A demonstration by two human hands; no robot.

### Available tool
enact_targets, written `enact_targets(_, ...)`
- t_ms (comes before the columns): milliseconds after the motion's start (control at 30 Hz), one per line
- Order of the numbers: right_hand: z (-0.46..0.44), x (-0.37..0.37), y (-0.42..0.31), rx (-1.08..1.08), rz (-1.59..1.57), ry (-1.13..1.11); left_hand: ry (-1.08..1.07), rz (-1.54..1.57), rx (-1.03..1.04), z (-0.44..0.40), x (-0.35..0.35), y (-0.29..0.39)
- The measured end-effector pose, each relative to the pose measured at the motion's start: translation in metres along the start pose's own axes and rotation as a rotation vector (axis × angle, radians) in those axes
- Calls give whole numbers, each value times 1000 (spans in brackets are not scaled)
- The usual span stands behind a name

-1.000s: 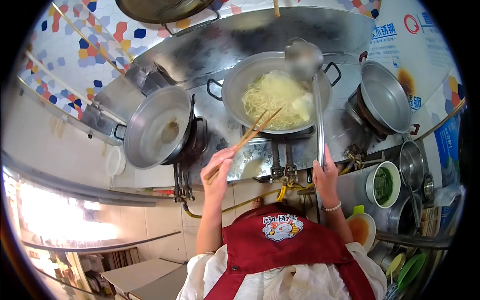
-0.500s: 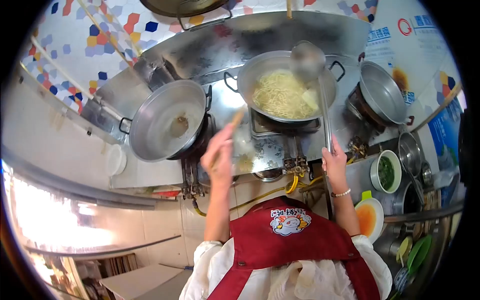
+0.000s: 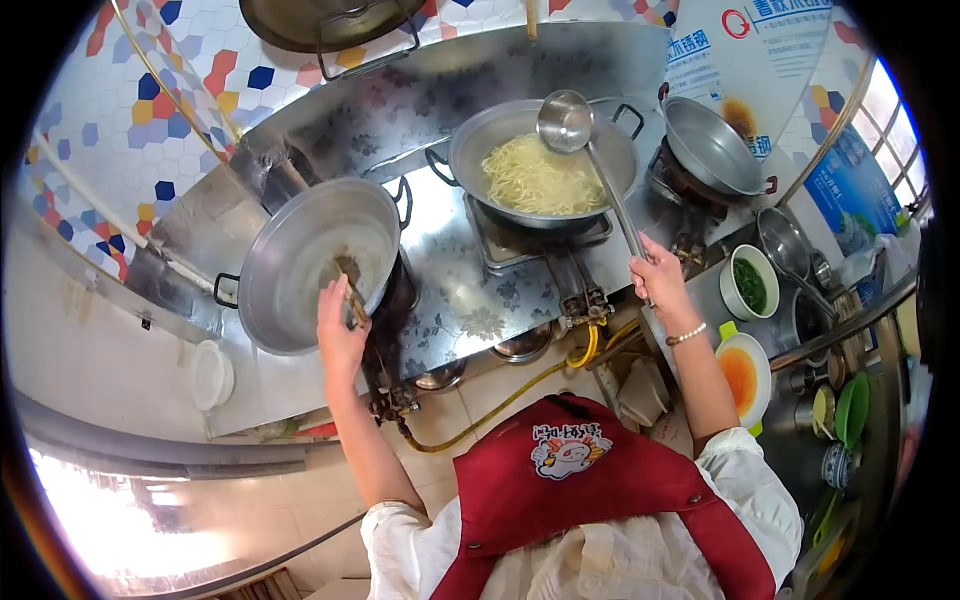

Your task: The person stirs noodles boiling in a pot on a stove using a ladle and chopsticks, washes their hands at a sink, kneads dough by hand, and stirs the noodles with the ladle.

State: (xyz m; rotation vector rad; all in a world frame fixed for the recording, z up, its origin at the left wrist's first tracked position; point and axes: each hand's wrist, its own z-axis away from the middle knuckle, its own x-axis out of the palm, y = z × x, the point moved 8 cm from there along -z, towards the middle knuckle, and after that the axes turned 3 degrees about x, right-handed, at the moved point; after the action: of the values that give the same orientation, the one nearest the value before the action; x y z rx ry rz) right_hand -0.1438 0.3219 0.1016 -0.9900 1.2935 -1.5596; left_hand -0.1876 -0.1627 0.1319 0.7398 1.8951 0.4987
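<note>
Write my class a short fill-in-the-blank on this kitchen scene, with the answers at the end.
1. The right hand grips a long-handled ____.
2. The middle pot holds pale ____.
3. The left hand reaches over the pot on the ____ side.
4. The apron is dark ____.

Missing words: ladle; noodles; left; red

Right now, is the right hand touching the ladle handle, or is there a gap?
Touching. The head view shows it: the fingers of the right hand curl around the lower end of the ladle handle.
</note>
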Motion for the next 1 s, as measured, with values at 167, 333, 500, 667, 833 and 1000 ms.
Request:
enact_targets(167,-14,6,-38,-166,535,8,181,44,114,41,-60,46)
enact_targets(333,-41,38,-39,-123,828,-128,292,228,199,86,-69,37)
enact_targets(500,-38,40,-22,406,-126,-171,348,551,15,117,-58,10)
enact_targets(667,16,35,-25,215,-119,-154,289,804,-185,130,-28,-10)
enact_targets(833,31,22,-24,1,296,-53,123,706,-212,143,16,-26)
enact_targets(1000,11,21,-63,-459,1041,82,87,592,-200,157,38,-31)
